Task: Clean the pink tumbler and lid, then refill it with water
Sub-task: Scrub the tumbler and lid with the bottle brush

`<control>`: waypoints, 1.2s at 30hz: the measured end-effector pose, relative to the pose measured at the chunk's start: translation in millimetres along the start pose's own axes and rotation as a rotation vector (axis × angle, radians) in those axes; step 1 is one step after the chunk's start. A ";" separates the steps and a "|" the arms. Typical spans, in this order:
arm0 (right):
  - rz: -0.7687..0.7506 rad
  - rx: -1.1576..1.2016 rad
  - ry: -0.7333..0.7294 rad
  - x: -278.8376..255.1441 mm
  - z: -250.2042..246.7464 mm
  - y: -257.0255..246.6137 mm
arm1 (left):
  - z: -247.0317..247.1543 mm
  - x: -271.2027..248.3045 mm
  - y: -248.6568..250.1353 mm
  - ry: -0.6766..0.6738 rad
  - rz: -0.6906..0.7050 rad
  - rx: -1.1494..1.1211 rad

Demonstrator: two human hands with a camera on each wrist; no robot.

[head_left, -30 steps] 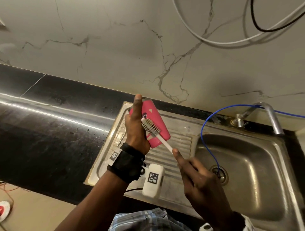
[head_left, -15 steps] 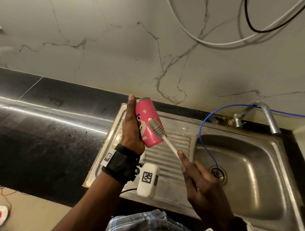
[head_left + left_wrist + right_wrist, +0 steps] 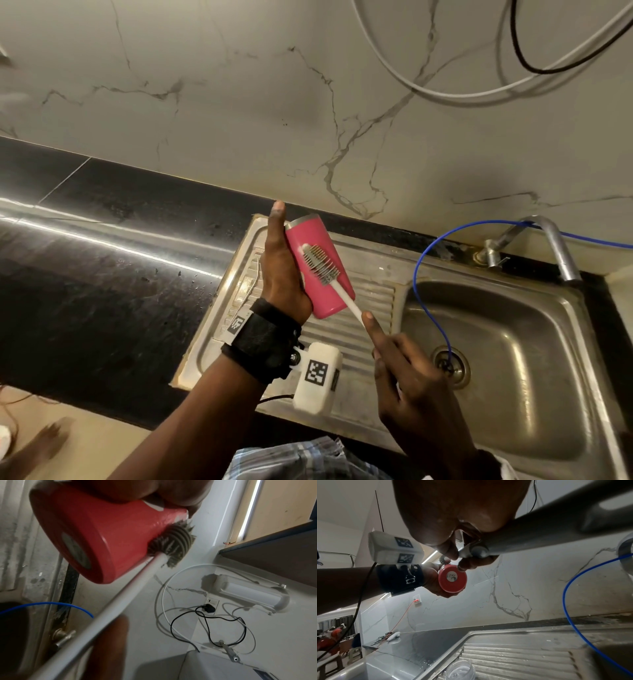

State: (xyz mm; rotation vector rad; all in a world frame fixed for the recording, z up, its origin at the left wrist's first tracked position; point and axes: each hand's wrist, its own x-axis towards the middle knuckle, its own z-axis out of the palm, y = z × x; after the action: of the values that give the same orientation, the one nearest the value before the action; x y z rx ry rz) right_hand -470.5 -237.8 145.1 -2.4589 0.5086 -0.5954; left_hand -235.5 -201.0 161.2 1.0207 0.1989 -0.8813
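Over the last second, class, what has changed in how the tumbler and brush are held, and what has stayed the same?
The left hand has turned the tumbler in its grip: the printed picture seen earlier has rotated away, leaving plain pink facing up. The brush head has slid a little along the side. Unchanged: the right hand still holds the brush handle, both over the sink drainboard, tap off.

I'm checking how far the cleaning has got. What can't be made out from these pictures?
- Inside of the pink tumbler: no view looks into its mouth.
- Left hand fingers: head view, behind the tumbler.
- Brush handle end: head view, inside the right hand.
- Tap outlet: too small to tell whether water runs.
- Clear lid-like piece: right wrist view, cut by the bottom edge.
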 end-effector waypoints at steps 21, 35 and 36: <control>-0.004 -0.004 0.037 38.8 4.2 -8.0 | 4.6 13.3 -25.9 -0.052 -0.020 0.065; 0.033 0.060 0.023 32.8 4.6 0.0 | -0.3 9.7 -17.9 0.057 0.034 0.067; 0.030 0.063 0.007 29.1 2.9 0.4 | -2.0 12.8 -12.1 0.082 0.029 0.060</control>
State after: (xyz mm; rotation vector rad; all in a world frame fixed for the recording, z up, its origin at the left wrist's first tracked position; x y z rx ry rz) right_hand -444.9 -250.5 151.4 -2.3864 0.5201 -0.5986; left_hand -235.4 -209.0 145.4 1.1139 0.2272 -0.8234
